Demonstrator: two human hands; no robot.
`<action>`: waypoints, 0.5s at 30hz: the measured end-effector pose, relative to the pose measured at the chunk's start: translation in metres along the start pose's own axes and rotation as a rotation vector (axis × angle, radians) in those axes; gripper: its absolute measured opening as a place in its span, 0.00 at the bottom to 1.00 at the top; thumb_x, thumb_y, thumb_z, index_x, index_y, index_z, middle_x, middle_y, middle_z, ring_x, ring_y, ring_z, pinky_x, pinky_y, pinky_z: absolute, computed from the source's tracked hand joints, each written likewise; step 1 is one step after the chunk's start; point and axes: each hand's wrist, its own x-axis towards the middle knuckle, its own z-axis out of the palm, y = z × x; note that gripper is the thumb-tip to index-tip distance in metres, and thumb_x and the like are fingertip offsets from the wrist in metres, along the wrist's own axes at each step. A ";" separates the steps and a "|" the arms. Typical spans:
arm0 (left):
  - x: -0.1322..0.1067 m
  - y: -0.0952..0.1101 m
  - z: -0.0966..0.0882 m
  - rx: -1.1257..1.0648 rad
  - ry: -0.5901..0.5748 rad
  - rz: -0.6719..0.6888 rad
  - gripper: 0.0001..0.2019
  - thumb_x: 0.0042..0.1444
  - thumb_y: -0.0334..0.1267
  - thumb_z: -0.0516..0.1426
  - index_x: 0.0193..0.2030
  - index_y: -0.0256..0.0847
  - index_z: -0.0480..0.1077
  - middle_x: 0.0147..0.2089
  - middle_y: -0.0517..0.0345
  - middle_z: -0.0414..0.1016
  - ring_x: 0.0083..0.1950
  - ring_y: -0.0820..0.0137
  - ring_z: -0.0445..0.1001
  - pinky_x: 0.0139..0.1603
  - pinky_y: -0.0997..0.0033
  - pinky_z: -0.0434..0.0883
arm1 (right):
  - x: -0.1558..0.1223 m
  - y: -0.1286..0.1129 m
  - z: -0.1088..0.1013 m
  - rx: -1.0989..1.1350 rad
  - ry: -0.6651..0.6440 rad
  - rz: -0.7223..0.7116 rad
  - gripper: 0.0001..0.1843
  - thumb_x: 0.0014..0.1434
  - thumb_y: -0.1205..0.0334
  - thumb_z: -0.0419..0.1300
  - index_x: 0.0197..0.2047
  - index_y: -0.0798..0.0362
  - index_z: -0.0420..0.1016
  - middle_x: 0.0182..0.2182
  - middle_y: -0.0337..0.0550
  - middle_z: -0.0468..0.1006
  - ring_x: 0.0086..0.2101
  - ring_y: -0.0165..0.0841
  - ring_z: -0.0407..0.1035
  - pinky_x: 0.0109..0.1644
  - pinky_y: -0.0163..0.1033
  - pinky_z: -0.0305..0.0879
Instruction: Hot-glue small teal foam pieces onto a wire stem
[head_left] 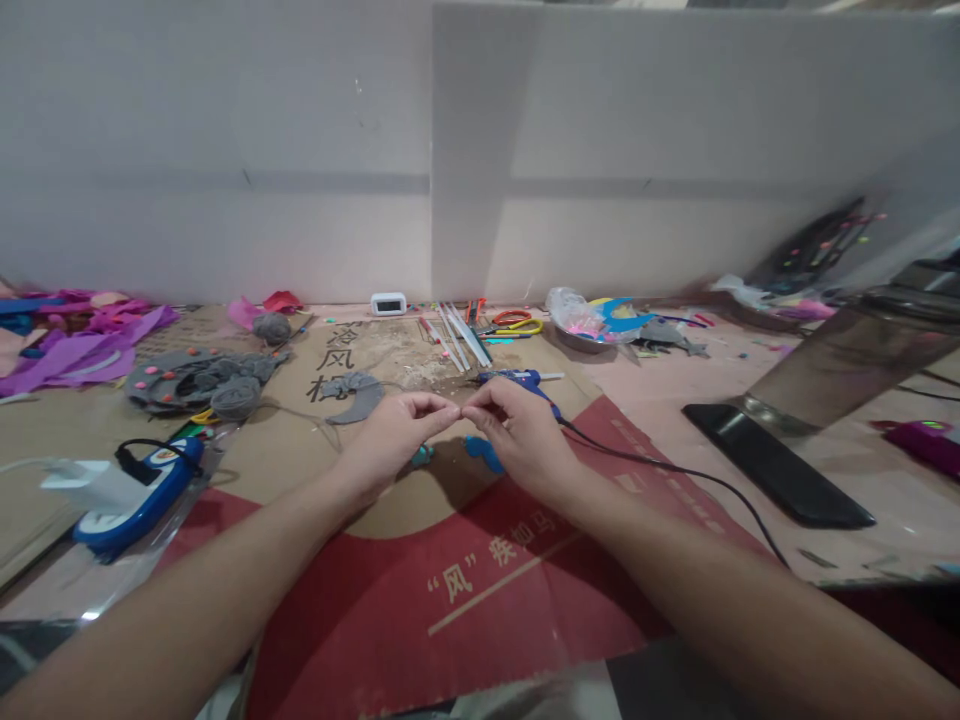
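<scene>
We had the left hand (394,440) and the right hand (529,440) meeting above the middle of the cardboard sheet (315,470), thumb pressed to forefinger on each; we could not tell whether anything tiny was pinched where the fingertips met. The nearest pieces lay on the cardboard just below; a small teal piece (424,456) was partly hidden by the left hand, and a lobed blue piece (484,453) showed between the hands, toward the right. A blue hot glue gun (527,378) lay just beyond the right hand; its black cord (660,461) ran off to the near right; a gray crescent (364,397) lay at the far left of the left hand, with gray yarn (236,398) farther left.

We judged the glue gun the chief hazard; if it was hot, a knuckle pushed far could brush its nozzle and be burned; a forearm snagging the cord could drag it across the pieces; anything small between the fingertips could slip if the pinch loosened, and be lost among the scraps; a sleeveless wrist dropping low could also shift the teal piece.
</scene>
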 end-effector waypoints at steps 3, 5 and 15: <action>0.000 -0.003 0.001 0.025 0.005 0.056 0.14 0.52 0.48 0.62 0.35 0.37 0.77 0.27 0.61 0.70 0.25 0.77 0.58 0.27 0.75 0.55 | -0.001 -0.001 0.001 -0.053 -0.017 0.032 0.10 0.64 0.62 0.56 0.30 0.53 0.67 0.28 0.39 0.70 0.30 0.30 0.63 0.34 0.35 0.56; 0.001 -0.006 0.002 0.027 0.007 0.105 0.13 0.53 0.47 0.61 0.35 0.37 0.77 0.30 0.59 0.73 0.29 0.76 0.62 0.30 0.74 0.58 | -0.001 -0.001 0.001 -0.081 -0.042 0.056 0.12 0.66 0.60 0.53 0.29 0.53 0.66 0.26 0.38 0.68 0.29 0.30 0.62 0.34 0.35 0.55; 0.000 -0.014 0.006 0.011 -0.008 0.146 0.14 0.53 0.48 0.61 0.35 0.37 0.78 0.32 0.56 0.76 0.32 0.73 0.68 0.34 0.73 0.62 | -0.002 -0.003 0.002 -0.133 -0.096 0.052 0.22 0.68 0.54 0.47 0.22 0.51 0.55 0.20 0.36 0.60 0.24 0.29 0.56 0.30 0.37 0.48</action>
